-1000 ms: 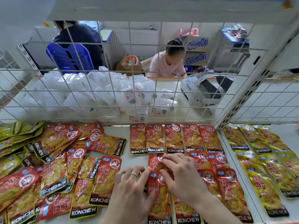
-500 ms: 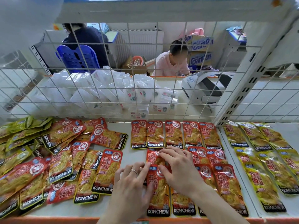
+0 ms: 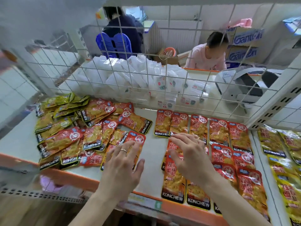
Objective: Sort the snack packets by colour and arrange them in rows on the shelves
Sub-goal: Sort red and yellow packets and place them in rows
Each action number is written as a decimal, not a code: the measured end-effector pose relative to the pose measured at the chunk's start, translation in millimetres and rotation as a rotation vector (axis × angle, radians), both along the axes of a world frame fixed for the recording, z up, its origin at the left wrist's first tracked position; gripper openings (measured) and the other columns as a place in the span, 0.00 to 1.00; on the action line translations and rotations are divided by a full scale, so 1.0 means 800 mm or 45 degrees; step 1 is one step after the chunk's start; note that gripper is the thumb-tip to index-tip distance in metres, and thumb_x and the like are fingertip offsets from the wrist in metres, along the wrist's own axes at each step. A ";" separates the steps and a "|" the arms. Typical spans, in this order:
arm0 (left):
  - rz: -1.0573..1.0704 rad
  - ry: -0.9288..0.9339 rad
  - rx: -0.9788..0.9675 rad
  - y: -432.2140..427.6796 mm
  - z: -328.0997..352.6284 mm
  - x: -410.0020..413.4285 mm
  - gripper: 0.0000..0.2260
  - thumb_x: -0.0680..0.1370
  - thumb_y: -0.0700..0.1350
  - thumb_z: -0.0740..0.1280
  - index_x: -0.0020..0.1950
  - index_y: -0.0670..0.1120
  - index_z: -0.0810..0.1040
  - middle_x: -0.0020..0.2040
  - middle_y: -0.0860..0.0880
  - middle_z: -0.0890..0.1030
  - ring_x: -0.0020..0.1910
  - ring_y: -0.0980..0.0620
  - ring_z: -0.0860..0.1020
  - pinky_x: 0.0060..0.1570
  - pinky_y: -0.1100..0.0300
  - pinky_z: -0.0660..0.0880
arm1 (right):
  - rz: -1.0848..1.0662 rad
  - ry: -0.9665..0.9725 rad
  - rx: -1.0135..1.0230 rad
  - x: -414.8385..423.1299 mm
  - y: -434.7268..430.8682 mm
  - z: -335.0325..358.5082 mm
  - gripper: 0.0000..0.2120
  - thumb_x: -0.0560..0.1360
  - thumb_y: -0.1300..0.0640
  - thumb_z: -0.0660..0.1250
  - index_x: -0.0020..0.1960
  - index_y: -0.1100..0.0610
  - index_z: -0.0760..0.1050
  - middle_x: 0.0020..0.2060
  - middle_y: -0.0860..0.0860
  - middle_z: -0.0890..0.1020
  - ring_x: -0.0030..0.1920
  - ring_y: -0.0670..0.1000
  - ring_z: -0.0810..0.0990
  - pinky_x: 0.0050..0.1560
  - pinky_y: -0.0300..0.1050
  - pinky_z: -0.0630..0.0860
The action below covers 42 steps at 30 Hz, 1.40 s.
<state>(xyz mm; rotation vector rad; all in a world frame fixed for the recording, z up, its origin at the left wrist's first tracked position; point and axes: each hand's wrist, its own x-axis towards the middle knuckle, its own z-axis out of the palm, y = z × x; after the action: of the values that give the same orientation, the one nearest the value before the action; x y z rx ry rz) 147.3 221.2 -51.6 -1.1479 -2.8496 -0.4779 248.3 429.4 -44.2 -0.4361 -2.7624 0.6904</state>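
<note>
At the far left of the white shelf board with its orange front lip (image 3: 152,160) lies an unsorted heap of flat foil snack packets (image 3: 78,136). Olive-green ones (image 3: 65,101) sit towards its back left, and red ones are mixed over the rest, overlapping at all angles.

The left hand (image 3: 122,162), a ring on one finger, reaches to the heap's right edge. Its fingers are spread and nearly straight, with the tips over a red foil packet (image 3: 138,137) at that edge. It pinches nothing.

Across a bare strip of shelf, the right hand (image 3: 190,159) hangs palm down over the sorted red packets, fingers fanned and relaxed, holding nothing. Whether it touches them I cannot tell.

Behind it a tidy back row of upright red packets (image 3: 198,126) lines the wire mesh, and nearer rows of red packets (image 3: 174,181) overlap towards the front lip. On the next shelf, right of the upright, yellow foil packets (image 3: 273,144) lie in columns.

The step in hand looks like fetching the next red packet. That calls for the left fingers to close on the packet below them and carry it across to the red rows.
</note>
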 end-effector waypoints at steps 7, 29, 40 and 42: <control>0.029 -0.003 0.069 -0.045 0.010 -0.042 0.25 0.77 0.58 0.56 0.72 0.50 0.72 0.69 0.52 0.74 0.68 0.50 0.70 0.66 0.47 0.68 | 0.013 0.003 0.043 -0.040 -0.054 0.009 0.21 0.75 0.45 0.63 0.66 0.51 0.78 0.64 0.44 0.78 0.68 0.47 0.71 0.66 0.53 0.65; -0.259 0.065 -0.169 -0.174 -0.041 -0.233 0.28 0.77 0.70 0.51 0.76 0.65 0.63 0.79 0.54 0.63 0.75 0.46 0.64 0.71 0.45 0.54 | -0.178 -0.554 -0.056 -0.180 -0.217 -0.024 0.35 0.79 0.33 0.53 0.79 0.39 0.41 0.79 0.42 0.38 0.77 0.51 0.29 0.79 0.54 0.39; -0.271 0.052 -0.178 -0.212 -0.032 -0.290 0.26 0.76 0.68 0.56 0.73 0.64 0.70 0.76 0.51 0.70 0.74 0.46 0.67 0.71 0.45 0.58 | -0.142 -0.566 -0.028 -0.238 -0.260 -0.026 0.34 0.80 0.34 0.49 0.80 0.43 0.41 0.80 0.45 0.39 0.77 0.53 0.30 0.78 0.57 0.37; -0.297 0.048 -0.178 -0.215 -0.031 -0.294 0.26 0.76 0.69 0.55 0.73 0.64 0.69 0.76 0.51 0.69 0.74 0.47 0.66 0.71 0.44 0.57 | -0.137 -0.490 -0.069 -0.238 -0.256 -0.018 0.33 0.80 0.33 0.49 0.80 0.43 0.47 0.80 0.45 0.47 0.79 0.52 0.38 0.79 0.53 0.42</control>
<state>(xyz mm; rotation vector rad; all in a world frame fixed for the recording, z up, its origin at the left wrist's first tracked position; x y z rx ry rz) -87.8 49.5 -76.4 -1.5060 -2.7683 -0.2633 57.7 224.4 -58.8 -0.7983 -3.0486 0.7205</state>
